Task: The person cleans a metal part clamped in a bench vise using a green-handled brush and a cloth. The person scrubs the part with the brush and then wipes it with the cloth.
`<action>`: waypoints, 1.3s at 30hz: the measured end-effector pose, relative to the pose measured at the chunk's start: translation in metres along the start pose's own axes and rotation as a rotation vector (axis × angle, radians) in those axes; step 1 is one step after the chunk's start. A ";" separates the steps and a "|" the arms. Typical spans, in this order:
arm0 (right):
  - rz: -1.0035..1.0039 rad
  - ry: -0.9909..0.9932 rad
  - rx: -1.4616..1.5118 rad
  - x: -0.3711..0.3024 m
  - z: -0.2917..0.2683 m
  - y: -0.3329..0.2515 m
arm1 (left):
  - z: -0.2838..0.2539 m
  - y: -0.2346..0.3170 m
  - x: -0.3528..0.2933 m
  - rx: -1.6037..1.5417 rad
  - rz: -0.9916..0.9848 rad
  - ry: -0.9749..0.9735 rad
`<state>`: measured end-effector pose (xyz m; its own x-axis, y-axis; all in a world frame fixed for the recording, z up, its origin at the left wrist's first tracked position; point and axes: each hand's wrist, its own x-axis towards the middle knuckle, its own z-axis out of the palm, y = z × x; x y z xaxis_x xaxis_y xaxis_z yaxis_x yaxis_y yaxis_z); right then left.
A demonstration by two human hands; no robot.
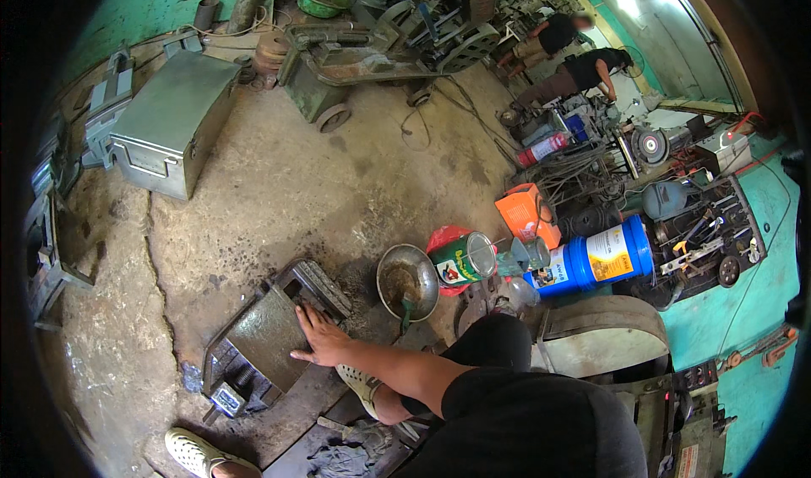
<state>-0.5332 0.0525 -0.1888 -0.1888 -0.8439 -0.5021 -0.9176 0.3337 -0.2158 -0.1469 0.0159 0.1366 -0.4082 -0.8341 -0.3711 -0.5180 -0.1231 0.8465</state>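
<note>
- The person's dark-clothed torso and bent knee fill the lower middle of the view; a foot in a pale perforated clog [199, 453] stands on the floor at the lower left, and a second clog [361, 387] shows under the forearm.
- Only one hand [319, 336] is visible. It lies flat, fingers spread, palm down on the large grey cast-metal machine block [269, 336]; it closes on nothing. Which hand it is cannot be told with certainty, as the arm reaches out from the middle of the body; the other hand is out of sight.
- The machine block lies on the cracked, oil-stained concrete floor [279, 182], in the lower left-centre part of it, tilted, with a screw spindle at its lower end.
- Just to the right of the block sits a round, dented metal bowl [407, 281], with a green, red and white tin can [463, 261] touching a red plastic bag beside it.
- Further right lie a blue plastic drum [601, 258] on its side and an orange carton [525, 213].
- A grey sheet-metal box [173, 123] stands near the floor's upper left.
- Two other people bend over equipment at the upper right, well apart from the block.
</note>
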 end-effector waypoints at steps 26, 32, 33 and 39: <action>-0.153 0.169 0.027 0.020 0.011 0.009 | 0.008 0.016 0.011 0.182 0.028 -0.019; -0.070 0.071 -0.092 0.010 0.005 -0.009 | 0.008 0.016 0.013 0.259 0.023 0.047; -0.098 0.087 -0.082 -0.001 0.009 -0.007 | 0.008 0.014 0.013 0.261 0.028 0.046; -0.068 0.089 -0.017 0.028 0.017 0.003 | 0.011 0.009 0.012 0.134 0.027 0.026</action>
<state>-0.5351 0.0371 -0.2176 -0.1556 -0.8985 -0.4105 -0.9350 0.2680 -0.2323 -0.1647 0.0109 0.1352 -0.4043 -0.8501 -0.3376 -0.6037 -0.0293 0.7967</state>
